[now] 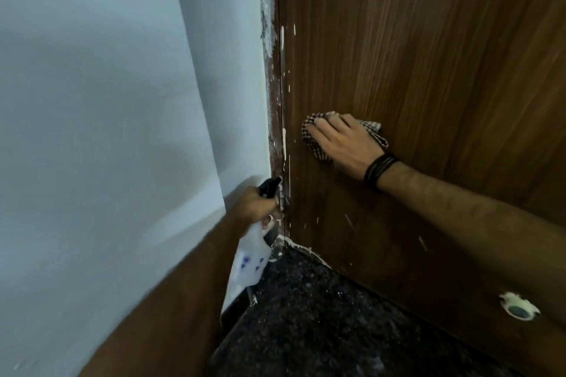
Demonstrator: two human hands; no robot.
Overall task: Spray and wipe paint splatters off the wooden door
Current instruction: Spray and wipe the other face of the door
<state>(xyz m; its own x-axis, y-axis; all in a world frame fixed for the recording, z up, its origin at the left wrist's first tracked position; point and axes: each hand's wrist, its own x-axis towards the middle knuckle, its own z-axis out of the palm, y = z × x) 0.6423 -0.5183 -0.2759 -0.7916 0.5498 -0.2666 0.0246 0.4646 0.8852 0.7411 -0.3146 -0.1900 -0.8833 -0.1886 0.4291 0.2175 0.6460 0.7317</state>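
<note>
The brown wooden door [428, 70] fills the right side, with white paint splatters [283, 138] running down its left edge and a few streaks lower down. My right hand [343, 141] lies flat on the door and presses a checked cloth [315, 148] against the wood, just right of the splattered edge. My left hand [257, 205] grips a spray bottle [271, 190] with a black head, held low near the door's bottom left corner, nozzle toward the edge. A white patterned rag [245, 266] hangs from that hand.
A pale blue-white wall [122, 101] stands on the left, meeting the door frame at a rough painted seam. Dark speckled floor [306, 315] lies below. A white-ringed round fitting [519, 306] sits low on the door near my right forearm.
</note>
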